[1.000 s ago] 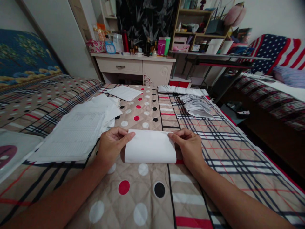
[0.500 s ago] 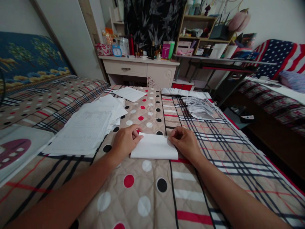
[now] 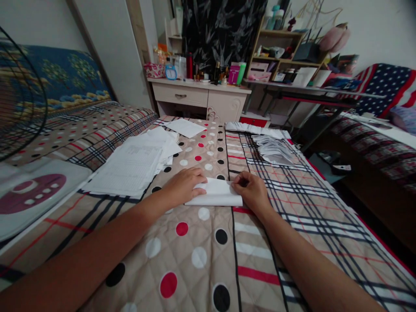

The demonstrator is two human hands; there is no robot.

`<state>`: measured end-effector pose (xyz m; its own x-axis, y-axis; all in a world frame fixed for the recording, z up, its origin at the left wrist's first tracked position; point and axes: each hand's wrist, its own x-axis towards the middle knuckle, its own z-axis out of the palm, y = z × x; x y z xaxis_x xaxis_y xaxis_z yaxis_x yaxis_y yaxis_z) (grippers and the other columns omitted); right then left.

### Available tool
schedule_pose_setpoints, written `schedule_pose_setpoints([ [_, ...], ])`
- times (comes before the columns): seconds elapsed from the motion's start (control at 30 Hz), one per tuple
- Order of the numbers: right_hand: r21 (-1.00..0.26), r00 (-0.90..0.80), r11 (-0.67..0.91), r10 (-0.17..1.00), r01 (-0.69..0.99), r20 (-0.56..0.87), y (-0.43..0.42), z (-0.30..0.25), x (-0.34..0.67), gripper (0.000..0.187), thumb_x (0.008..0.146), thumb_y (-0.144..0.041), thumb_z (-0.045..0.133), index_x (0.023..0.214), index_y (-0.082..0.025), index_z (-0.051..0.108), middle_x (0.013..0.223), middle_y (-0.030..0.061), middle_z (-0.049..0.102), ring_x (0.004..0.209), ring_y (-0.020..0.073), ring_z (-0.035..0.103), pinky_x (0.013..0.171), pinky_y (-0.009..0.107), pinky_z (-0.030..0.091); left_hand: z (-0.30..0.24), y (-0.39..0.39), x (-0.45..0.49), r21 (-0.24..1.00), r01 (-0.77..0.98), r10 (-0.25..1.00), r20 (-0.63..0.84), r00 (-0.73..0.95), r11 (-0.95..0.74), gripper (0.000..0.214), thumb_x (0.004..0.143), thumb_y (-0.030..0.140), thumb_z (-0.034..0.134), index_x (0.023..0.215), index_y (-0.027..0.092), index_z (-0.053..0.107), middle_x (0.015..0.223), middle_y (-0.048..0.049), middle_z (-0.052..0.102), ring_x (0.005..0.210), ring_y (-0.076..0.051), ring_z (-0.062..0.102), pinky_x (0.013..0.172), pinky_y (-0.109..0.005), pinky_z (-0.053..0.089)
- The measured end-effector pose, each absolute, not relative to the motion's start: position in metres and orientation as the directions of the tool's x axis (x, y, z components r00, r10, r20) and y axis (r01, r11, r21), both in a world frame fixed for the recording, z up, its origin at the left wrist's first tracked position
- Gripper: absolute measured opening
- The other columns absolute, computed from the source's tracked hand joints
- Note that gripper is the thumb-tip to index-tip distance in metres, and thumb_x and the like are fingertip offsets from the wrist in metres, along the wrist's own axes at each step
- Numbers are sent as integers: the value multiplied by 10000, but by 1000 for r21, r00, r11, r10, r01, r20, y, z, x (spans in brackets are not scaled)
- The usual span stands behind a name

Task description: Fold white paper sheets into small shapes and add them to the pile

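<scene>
A folded sheet of white paper (image 3: pixel 218 196) lies on the patterned quilt (image 3: pixel 201 277), with its rounded fold toward me. My left hand (image 3: pixel 186 186) covers its left end, thumb in front and fingers over the top, gripping it. At the far right corner, my right hand (image 3: pixel 251 190) pinches the paper between thumb and curled fingers. To the left of my left hand is a stack of printed sheets (image 3: pixel 126 167), its edges uneven.
A single sheet (image 3: pixel 186 128) lies past the stack. At the far right are a bunch of folded papers (image 3: pixel 273 149) and a long row of folded papers (image 3: pixel 256 129). A plastic bag (image 3: pixel 39 190) rests at left, a fan guard (image 3: pixel 21 95) behind it.
My left hand has moved right and farther over the paper's left end. The visible front of the paper looks narrower. My right hand keeps its pinch, and the camera view has shifted slightly.
</scene>
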<state>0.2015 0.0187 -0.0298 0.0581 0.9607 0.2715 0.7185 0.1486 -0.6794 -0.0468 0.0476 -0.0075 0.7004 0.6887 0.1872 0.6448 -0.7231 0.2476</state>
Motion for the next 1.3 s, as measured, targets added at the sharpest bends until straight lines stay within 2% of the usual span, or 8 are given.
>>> schedule_pose_setpoints([
  [0.23,-778,120,121,962,616,245,21,-28,205,78,700,-250,603,727,-179,616,657,0,627,596,146,565,574,254,421,-16,41,-61,413,640,743,154,652,-648,504,756,399,735,1226,241,645,1222,-74,578,1159,-242,531,1002,-385,400],
  [0.37,-787,254,233,862,572,440,4,5,191,177,781,-287,579,878,-167,665,915,75,702,836,209,631,767,342,482,-20,45,-63,491,606,748,158,645,-626,542,703,449,763,1203,265,663,1227,-69,574,1146,-240,543,1012,-387,390],
  [0.43,-683,94,372,836,629,541,-14,23,168,204,836,-304,567,961,-184,675,1028,87,703,1005,236,620,921,401,451,-21,47,-64,523,577,742,174,648,-627,552,671,472,778,1176,272,678,1209,-63,585,1137,-247,546,1002,-384,397],
  [0.53,-528,-310,547,825,649,473,-46,34,119,470,869,-392,566,1269,-144,574,1280,145,624,1198,270,554,1022,449,416,-27,49,-66,597,534,759,210,617,-599,521,672,462,772,1142,256,686,1151,-57,619,1086,-241,567,980,-367,414],
  [0.63,-400,-505,566,824,721,256,-68,24,74,928,820,-600,564,1443,47,331,1518,288,296,1436,378,242,1142,560,245,-34,53,-68,675,510,792,186,582,-533,348,806,382,650,1140,292,681,1134,-27,634,1079,-202,568,997,-337,405],
  [0.77,-328,-491,492,866,806,92,-75,5,51,1110,790,-709,516,1472,107,198,1547,319,93,1454,430,48,1162,588,161,-33,53,-70,625,546,769,141,624,-557,317,885,316,536,1173,332,666,1208,-17,598,1158,-192,516,1055,-357,351],
  [0.93,-263,-430,430,901,864,61,-78,-5,60,1155,757,-767,498,1465,108,234,1526,333,162,1436,464,77,1157,611,153,-24,50,-71,516,553,699,135,702,-655,436,839,238,566,1271,278,614,1275,-72,547,1219,-224,485,1062,-397,328],
  [1.3,-164,-383,390,921,906,73,-91,-17,128,1165,744,-833,390,1442,95,306,1517,345,169,1441,434,97,1125,603,263,-19,47,-73,517,566,711,127,692,-643,478,810,307,653,1285,288,597,1303,-59,538,1222,-229,485,1062,-387,322],
])
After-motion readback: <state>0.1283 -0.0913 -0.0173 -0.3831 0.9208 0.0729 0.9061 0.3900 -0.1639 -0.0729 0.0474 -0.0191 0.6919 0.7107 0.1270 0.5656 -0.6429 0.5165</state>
